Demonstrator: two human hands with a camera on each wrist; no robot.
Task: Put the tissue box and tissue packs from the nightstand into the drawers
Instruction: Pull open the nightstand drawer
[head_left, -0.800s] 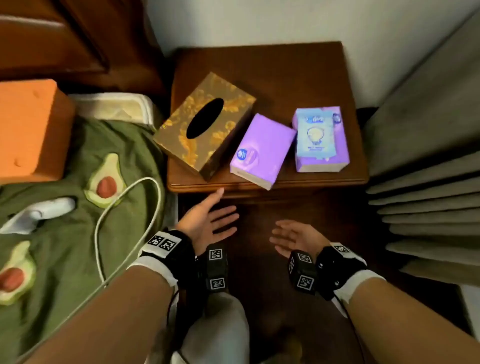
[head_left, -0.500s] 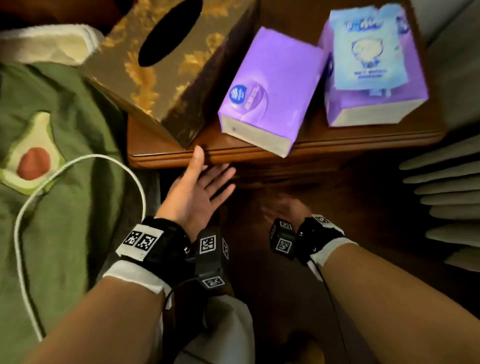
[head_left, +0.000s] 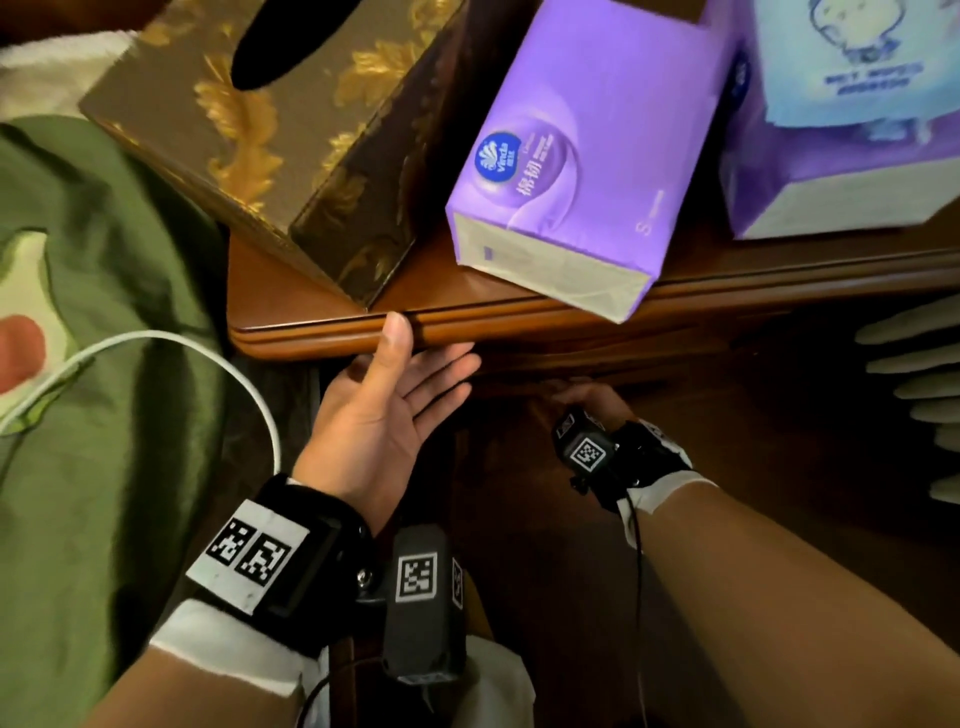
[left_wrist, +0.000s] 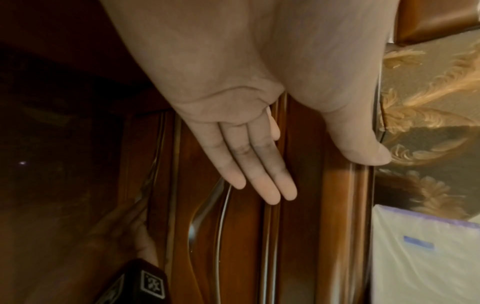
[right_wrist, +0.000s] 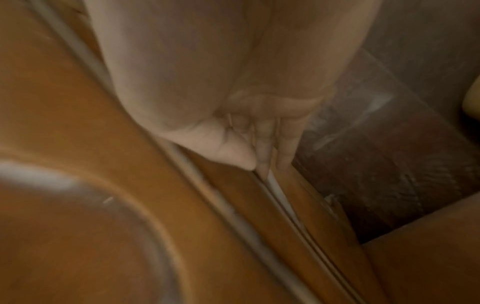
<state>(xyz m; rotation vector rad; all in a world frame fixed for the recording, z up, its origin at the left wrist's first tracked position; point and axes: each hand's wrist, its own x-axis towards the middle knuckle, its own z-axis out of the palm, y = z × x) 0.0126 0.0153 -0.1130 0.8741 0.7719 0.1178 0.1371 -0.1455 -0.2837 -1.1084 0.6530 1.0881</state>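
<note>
A brown and gold tissue box (head_left: 270, 145) stands at the nightstand's (head_left: 519, 325) front left corner. A purple tissue pack (head_left: 587, 156) lies beside it and overhangs the front edge. Another purple pack (head_left: 831, 176), with a light blue pack (head_left: 852, 62) on top, lies at the right. My left hand (head_left: 431, 353) is open just below the box: its thumb rests on the top's front edge and its fingers (left_wrist: 262, 181) lie straight against the drawer front (left_wrist: 233, 257). My right hand (head_left: 571, 389) is lower, in shadow, with its fingertips (right_wrist: 262, 164) at a seam of the drawer front, holding nothing.
A metal drawer handle (left_wrist: 205, 216) curves across the drawer front below my left fingers. A bed with a green avocado-print cover (head_left: 104, 415) and a white cable (head_left: 171, 343) presses against the nightstand's left side. Pale curtain folds (head_left: 914, 395) hang to the right.
My head has moved closer to the nightstand. The left hand rose until its thumb met the top's edge. The right hand went forward and down to the drawer front.
</note>
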